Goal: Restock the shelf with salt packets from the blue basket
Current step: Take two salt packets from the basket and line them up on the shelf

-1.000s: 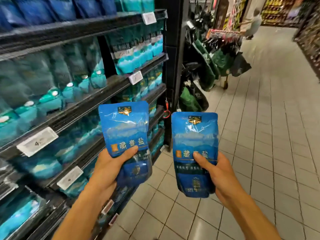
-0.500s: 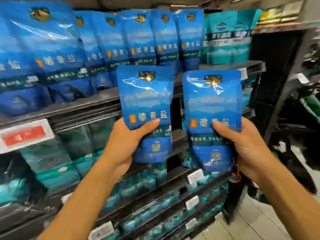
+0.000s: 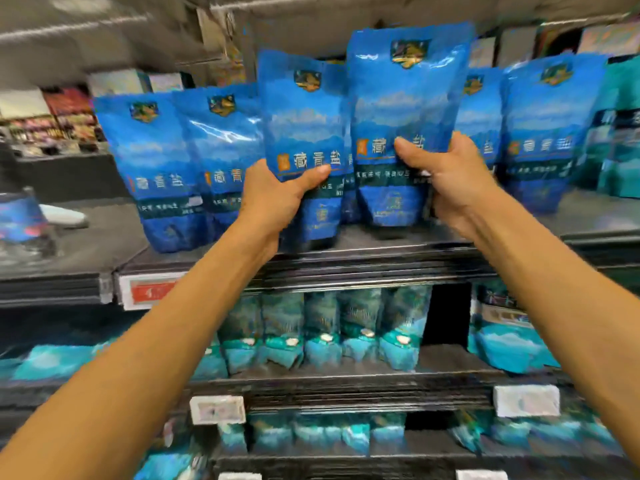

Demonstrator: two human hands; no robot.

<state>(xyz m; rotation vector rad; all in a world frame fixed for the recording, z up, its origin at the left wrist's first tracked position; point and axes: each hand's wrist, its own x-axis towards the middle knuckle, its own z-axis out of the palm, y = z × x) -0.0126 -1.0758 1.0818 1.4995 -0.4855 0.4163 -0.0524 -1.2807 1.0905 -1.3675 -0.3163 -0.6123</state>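
Observation:
I hold two blue salt packets upright at the top shelf [image 3: 346, 261]. My left hand [image 3: 277, 199] grips the left packet [image 3: 301, 123] by its lower half, its bottom near the shelf's front edge. My right hand [image 3: 450, 174] grips the right packet [image 3: 405, 98], which sits slightly higher and overlaps the row behind. More identical blue packets [image 3: 166, 161] stand in a row on the same shelf, on both sides of my hands. The blue basket is out of view.
Teal packets [image 3: 346, 327] fill the shelf below, with a dark gap [image 3: 446, 313] to their right. Further teal packets line the lowest shelf. Price tags [image 3: 149, 291] hang on the shelf edges. Teal packets [image 3: 620, 133] stand at the top shelf's right end.
Both hands have risen and moved forward, carrying the two packets from in front of the shelving up to the top shelf, among the blue row. The view has tilted upward.

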